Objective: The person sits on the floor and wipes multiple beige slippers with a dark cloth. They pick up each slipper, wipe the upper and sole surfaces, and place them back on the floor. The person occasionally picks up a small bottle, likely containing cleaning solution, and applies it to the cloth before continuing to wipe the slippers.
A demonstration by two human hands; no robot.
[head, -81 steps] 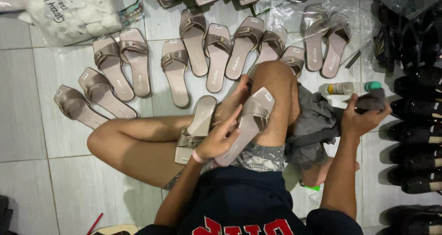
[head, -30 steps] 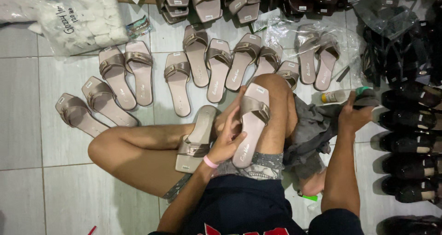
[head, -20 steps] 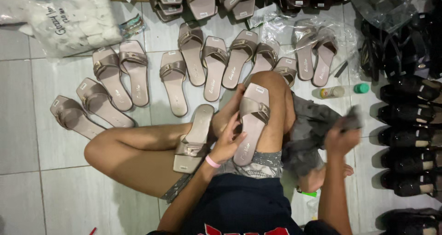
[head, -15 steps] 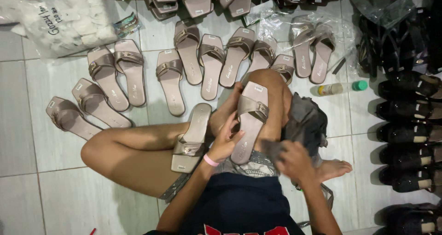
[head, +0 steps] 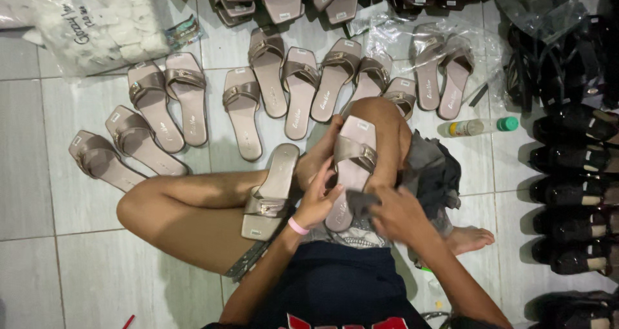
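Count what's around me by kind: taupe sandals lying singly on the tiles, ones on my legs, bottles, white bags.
Taupe sandals lying singly on the tiles: 12
Held sandal, gripped by the left hand: 1
Sandal resting on the leg: 1
Green-capped bottle: 1
Bag of white pieces: 1
Total: 16

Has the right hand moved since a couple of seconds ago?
Yes. The right hand has come in from beside the bottle on the floor to the sandal on the knee.
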